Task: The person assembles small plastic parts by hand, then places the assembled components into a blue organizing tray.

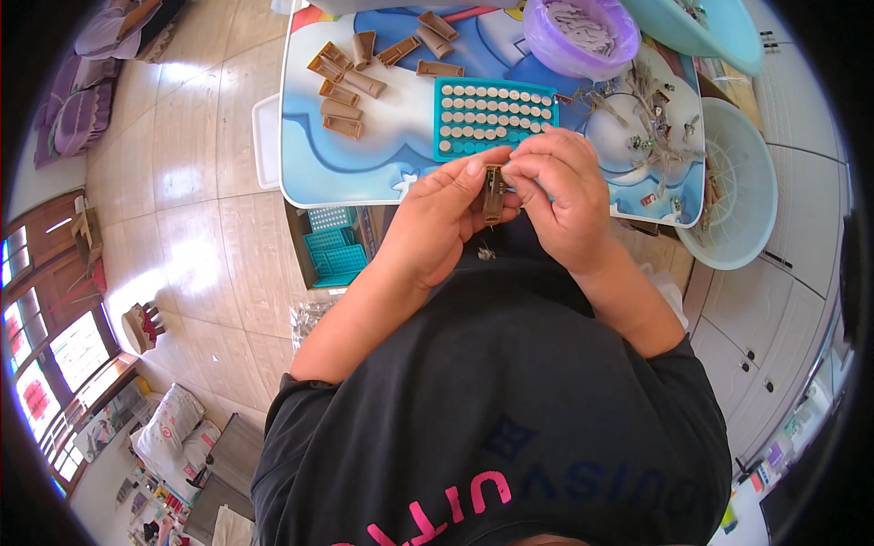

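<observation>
Fingers (543,170), both hands (431,216) (579,207) — on brown casing (492,202) near teal tray (438,114).

Patterned table (373,173) with teal tray (469,146), brown casings (366,85) (scattered).

Case (493,202) brown, narrow, hollow; open side up; small metallic-looking bits at far end; points lengthwise away from body; held by left hand (439,211), beside right hand (566,202).
</observation>
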`<action>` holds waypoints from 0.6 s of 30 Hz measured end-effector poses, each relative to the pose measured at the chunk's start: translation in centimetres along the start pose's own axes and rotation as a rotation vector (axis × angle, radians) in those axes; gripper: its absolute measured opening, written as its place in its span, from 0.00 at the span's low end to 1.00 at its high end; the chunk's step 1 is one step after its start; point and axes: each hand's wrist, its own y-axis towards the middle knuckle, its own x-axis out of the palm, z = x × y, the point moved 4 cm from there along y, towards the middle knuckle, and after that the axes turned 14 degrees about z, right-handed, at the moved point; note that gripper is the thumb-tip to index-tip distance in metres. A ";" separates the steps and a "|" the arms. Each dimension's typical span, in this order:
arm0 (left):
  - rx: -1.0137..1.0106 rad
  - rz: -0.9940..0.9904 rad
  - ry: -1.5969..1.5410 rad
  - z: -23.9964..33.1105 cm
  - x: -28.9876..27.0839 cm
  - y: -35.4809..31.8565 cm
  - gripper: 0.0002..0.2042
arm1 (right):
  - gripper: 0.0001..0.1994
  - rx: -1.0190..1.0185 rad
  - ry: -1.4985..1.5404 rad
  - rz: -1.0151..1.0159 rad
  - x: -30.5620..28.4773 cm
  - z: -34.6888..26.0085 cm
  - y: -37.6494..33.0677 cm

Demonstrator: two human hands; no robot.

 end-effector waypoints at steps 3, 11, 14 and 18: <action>0.021 0.018 0.069 0.2 0.3 -0.4 0.19 | 0.06 -0.062 -0.060 -0.023 -0.1 -0.2 0.2; 0.018 -0.015 0.050 -0.3 -0.4 0.2 0.15 | 0.10 0.092 0.001 -0.016 0.2 0.5 -0.3; 0.057 0.084 -0.009 -0.3 -1.0 0.4 0.14 | 0.17 0.161 0.020 -0.049 0.0 -1.0 -0.3; 0.178 0.216 -0.032 0.7 -0.5 0.2 0.13 | 0.23 0.077 -0.086 -0.130 0.7 -2.3 -1.2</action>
